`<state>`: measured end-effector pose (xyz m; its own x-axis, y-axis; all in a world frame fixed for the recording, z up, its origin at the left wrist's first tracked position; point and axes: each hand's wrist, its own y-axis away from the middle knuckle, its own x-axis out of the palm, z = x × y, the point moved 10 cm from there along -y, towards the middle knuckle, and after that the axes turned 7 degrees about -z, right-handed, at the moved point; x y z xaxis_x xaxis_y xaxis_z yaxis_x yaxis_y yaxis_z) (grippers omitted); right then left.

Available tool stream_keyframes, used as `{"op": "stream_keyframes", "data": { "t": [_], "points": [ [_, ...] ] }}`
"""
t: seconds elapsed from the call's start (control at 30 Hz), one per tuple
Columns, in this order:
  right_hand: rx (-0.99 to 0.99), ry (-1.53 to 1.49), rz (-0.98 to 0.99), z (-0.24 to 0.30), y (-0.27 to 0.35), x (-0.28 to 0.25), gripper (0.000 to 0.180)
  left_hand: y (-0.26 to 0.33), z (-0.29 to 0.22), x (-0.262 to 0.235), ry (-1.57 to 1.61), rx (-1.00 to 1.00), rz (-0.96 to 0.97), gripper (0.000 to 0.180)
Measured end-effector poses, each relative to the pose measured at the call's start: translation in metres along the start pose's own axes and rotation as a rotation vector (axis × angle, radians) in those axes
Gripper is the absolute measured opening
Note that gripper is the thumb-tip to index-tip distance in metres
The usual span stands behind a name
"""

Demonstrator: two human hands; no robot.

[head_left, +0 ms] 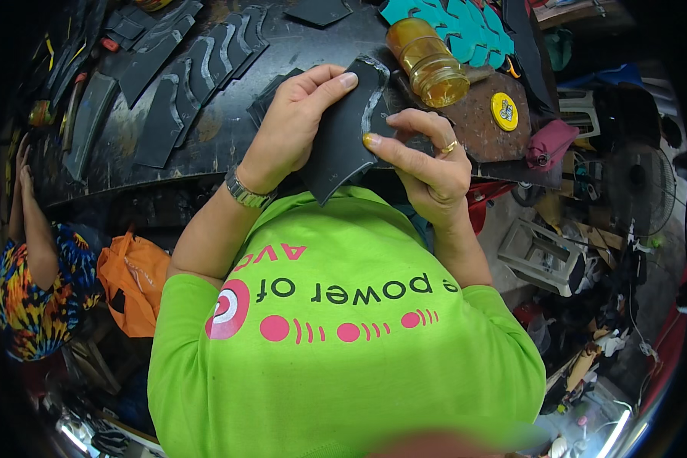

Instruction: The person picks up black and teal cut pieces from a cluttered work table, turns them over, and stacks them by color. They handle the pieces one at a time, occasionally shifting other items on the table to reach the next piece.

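Observation:
My left hand point(301, 107) grips a cut black sheet piece point(342, 133), perhaps leather or synthetic, with the thumb on its face and the other fingers behind. A pale, shiny strip runs down the piece's curved right edge. My right hand point(439, 168) is at that edge, fingers apart, with a yellow-stained fingertip against or just beside it. Beyond this hand, a clear jar with amber contents point(427, 61) lies tilted or on its side. Similar black pieces point(179, 103) overlap in a row to the left, several with pale curved edges. A few more lie partly hidden behind my left hand.
A dark worktable point(118, 156) spans the far side. On its right are teal pieces point(466, 34), a worn board point(488, 141), a round yellow lid point(504, 112) and a pink pouch point(553, 145). Another person point(46, 267) stands left, near an orange bag point(133, 278).

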<state>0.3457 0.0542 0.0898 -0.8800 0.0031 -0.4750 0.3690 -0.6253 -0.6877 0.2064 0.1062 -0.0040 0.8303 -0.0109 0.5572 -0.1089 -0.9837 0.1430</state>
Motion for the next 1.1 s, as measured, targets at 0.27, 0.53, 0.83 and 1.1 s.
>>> {"op": "stream_keyframes", "data": {
  "t": [0.27, 0.53, 0.83, 1.1],
  "points": [
    [-0.045, -0.083, -0.140, -0.002, 0.002, -0.025, 0.033, -0.026, -0.021, -0.032, -0.037, 0.042, -0.058, 0.021],
    [0.203, -0.260, -0.174, -0.058, 0.021, 0.011, 0.050, -0.130, -0.103, -0.068, -0.979, 0.400, -0.214, 0.034],
    [0.381, -0.394, -0.210, -0.095, 0.060, 0.037, 0.064, -0.216, -0.094, -0.082, -1.325, 0.537, -0.388, 0.033],
    [0.461, -0.426, -0.235, -0.102, 0.061, 0.039, 0.064, -0.221, -0.081, -0.083, -1.405, 0.549, -0.412, 0.037]
  ]
}}
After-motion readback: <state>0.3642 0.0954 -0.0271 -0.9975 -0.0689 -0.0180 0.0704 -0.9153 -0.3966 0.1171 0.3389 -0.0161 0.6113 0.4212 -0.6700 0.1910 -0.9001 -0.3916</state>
